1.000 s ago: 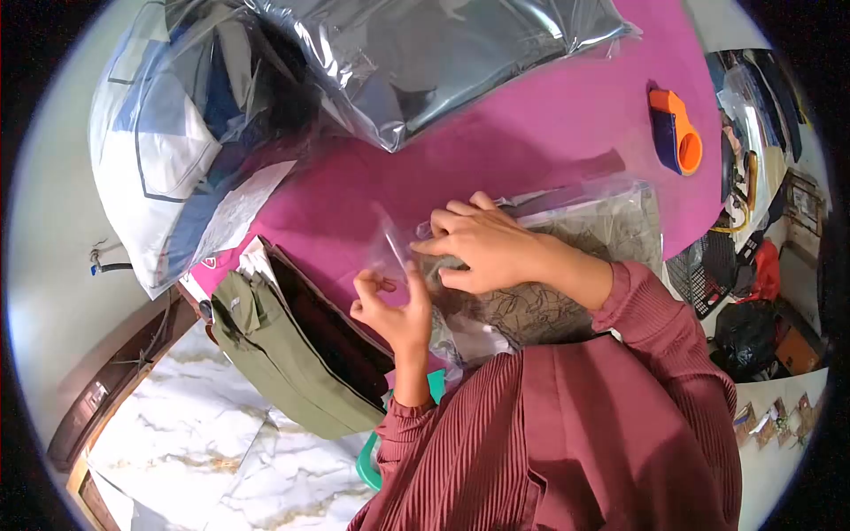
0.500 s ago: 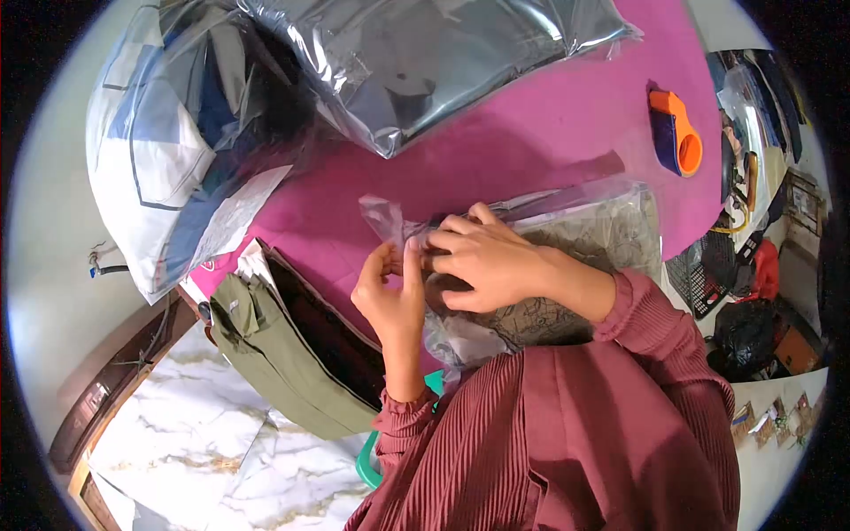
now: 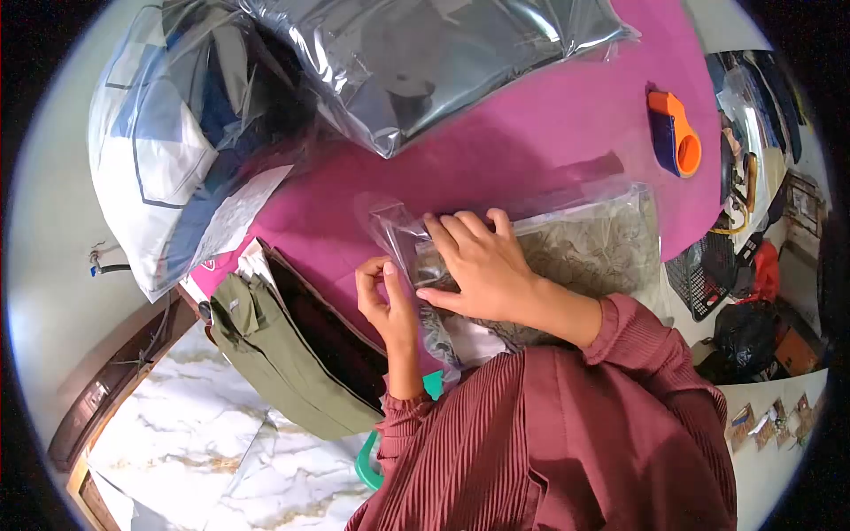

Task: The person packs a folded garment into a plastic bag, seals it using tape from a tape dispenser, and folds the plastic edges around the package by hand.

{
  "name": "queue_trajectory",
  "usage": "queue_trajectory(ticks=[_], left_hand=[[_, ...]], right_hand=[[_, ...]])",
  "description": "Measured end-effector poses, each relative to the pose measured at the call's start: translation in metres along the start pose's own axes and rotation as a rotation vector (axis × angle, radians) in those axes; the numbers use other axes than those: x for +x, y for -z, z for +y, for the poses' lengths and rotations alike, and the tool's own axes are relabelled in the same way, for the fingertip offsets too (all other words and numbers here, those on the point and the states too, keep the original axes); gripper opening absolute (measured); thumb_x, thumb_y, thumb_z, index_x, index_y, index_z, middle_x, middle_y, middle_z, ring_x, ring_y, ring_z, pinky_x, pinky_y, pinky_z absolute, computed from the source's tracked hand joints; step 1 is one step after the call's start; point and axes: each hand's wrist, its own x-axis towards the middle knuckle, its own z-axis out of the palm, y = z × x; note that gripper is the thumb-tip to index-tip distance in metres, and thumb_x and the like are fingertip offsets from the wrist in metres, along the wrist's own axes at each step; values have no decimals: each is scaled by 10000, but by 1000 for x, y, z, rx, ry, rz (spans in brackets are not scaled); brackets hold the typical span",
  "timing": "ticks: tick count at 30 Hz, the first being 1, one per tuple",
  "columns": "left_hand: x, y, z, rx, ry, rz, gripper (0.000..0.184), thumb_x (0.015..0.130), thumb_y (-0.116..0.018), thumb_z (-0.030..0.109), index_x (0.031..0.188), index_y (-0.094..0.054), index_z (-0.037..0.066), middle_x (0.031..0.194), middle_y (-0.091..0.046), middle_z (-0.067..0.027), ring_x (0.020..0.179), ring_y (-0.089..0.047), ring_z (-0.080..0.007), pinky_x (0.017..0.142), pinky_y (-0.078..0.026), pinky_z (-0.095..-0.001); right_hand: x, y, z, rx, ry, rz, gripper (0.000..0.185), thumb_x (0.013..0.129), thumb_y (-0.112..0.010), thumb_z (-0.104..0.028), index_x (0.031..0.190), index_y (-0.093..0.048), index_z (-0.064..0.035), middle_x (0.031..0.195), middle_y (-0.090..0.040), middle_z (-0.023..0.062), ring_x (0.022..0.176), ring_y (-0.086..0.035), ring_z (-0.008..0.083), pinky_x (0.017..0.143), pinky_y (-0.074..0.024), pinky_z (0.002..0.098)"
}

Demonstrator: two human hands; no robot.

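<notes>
A folded grey-brown patterned cloth [image 3: 589, 243] lies inside a clear plastic bag [image 3: 639, 199] on the pink-covered table. My right hand [image 3: 485, 273] rests palm down across the left part of the bag, its fingers spread and the thumb stretched to the left. Just left of the bag's open-looking end is my left hand [image 3: 387, 305], thumb raised and fingers loosely bent, with a gap between them. A loose flap of the plastic stands up above it. Part of the cloth is hidden under my right hand and forearm.
A large shiny plastic-wrapped package [image 3: 452, 71] lies at the back. An orange and dark blue tape dispenser [image 3: 677, 137] is at the right. Wrapped white and blue clothes [image 3: 168, 150] stand at the left. Olive trousers [image 3: 292, 363] hang over the table's left edge.
My right hand has flattened and spread over the bag, the thumb moving left. My left thumb has come down away from the flap, and the two hands have parted.
</notes>
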Motion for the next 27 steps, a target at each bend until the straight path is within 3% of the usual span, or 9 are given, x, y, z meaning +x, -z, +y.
queue_trajectory(ticks=[4,8,14,18,23,27], left_hand=[[-13,-5,-2,-136,38,57,194,971,-529,156,1007,-645,6,961,-650,-109,855,-568,-203,838,-449,-307],[-12,-5,-4,-66,-159,-102,285,993,-463,214,1072,-645,10,1004,-655,-136,899,-575,-249,866,-447,-340],[-13,-5,-8,37,-272,-110,445,1007,-401,365,1129,-642,11,1122,-643,-151,988,-560,-288,921,-422,-398],[-8,-5,-12,169,-542,-170,607,986,-352,546,1203,-641,58,1254,-601,-131,1080,-521,-297,966,-360,-436],[-2,5,0,476,-598,-319,744,929,-321,706,1258,-637,119,1318,-569,-97,1115,-499,-287,969,-315,-441],[-3,8,16,617,-608,-385,777,898,-323,754,1293,-623,157,1320,-570,-83,1103,-505,-286,962,-300,-441]], right_hand=[[-1,4,-1,84,10,-14,511,823,-666,-410,1198,-630,-64,1196,-585,112,1074,-512,238,911,-320,432],[0,-6,1,31,135,-57,466,834,-661,-365,1190,-634,-67,1175,-591,102,1081,-518,241,923,-318,430],[-7,-4,10,126,125,-48,384,842,-649,-303,1154,-638,-79,1129,-618,69,1088,-536,231,939,-318,446],[-17,-4,15,108,217,79,267,858,-619,-290,990,-647,-60,917,-664,67,978,-571,218,904,-340,463],[-23,0,12,77,238,106,214,847,-636,-214,1022,-625,-92,1054,-643,38,1052,-572,197,952,-337,451],[-22,4,21,167,241,54,203,840,-627,-171,1026,-629,-90,1088,-630,48,1069,-563,212,934,-356,418]])
